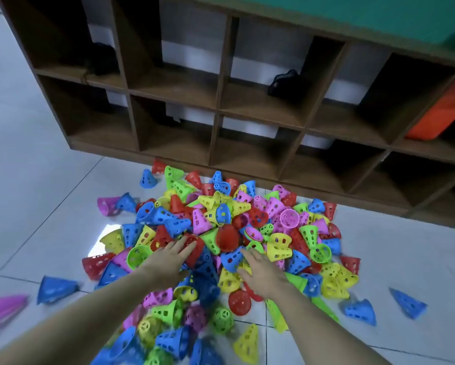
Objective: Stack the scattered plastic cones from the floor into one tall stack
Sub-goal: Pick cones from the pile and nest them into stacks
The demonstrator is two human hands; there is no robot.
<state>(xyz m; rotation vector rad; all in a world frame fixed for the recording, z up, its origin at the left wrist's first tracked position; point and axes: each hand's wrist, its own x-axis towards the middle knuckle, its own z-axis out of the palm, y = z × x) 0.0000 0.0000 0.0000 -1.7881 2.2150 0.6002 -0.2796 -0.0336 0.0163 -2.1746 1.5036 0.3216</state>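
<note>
Floor: pale tiled floor (37, 185), lower half of frame.
Cones: heap of plastic cones (221, 233), mixed colours, centre of frame; strays at lower left and right.
Left hand (168, 259): fingers spread, resting on a red cone (194, 245).
Right hand (263, 275): fingers spread, touching a blue cone (231, 259).
Shelf: brown cubby shelf (221, 106), upper frame.

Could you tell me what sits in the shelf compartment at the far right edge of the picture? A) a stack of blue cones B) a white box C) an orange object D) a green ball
C: an orange object fills the compartment at the right end of the wooden shelf unit, while the cones lie heaped on the floor in front of it.
</note>
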